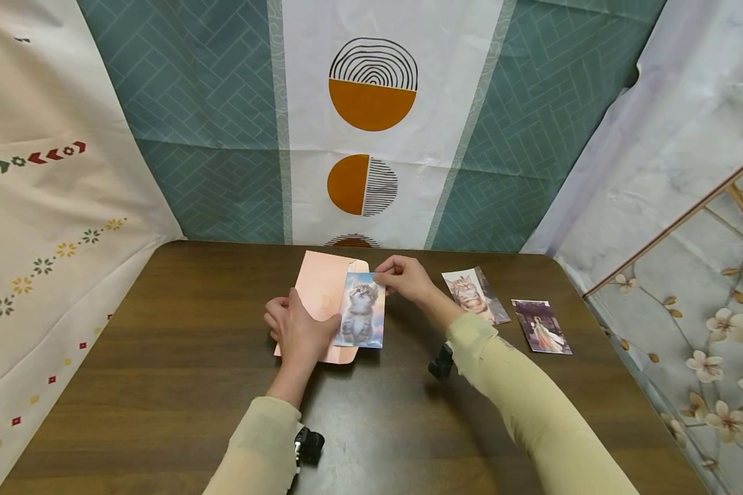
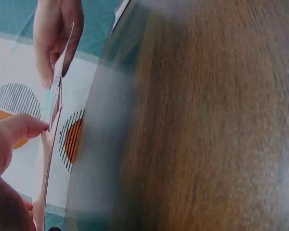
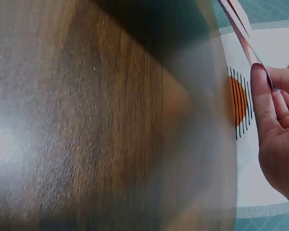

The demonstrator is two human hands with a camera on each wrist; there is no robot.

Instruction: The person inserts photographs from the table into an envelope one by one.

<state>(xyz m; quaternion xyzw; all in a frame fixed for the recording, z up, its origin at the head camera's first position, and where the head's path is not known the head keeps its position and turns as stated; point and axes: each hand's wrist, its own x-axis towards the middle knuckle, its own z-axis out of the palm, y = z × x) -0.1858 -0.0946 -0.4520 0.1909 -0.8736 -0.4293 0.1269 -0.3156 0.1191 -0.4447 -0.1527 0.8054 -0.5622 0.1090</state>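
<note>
My left hand [image 1: 300, 328] grips a pale pink envelope [image 1: 318, 285] above the dark table, its thumb lying at the envelope's right side. A picture card [image 1: 360, 309] with a grey kitten on a blue and pink sky overlaps that side; most of its face shows. My right hand [image 1: 407, 276] pinches the card's upper right corner between thumb and fingers. From the left wrist, the envelope [image 2: 46, 168] appears edge-on, with the left thumb [image 2: 26, 126] against its opening. Whether the card's left edge sits inside the envelope is hard to tell.
On the table's right lie a cat picture card [image 1: 466, 292], overlapping a darker card [image 1: 494, 302], and a purple card [image 1: 540, 328] with a figure in a pale dress. The brown wooden table [image 1: 161, 357] ends at patterned cloths [image 1: 223, 124] behind and at both sides.
</note>
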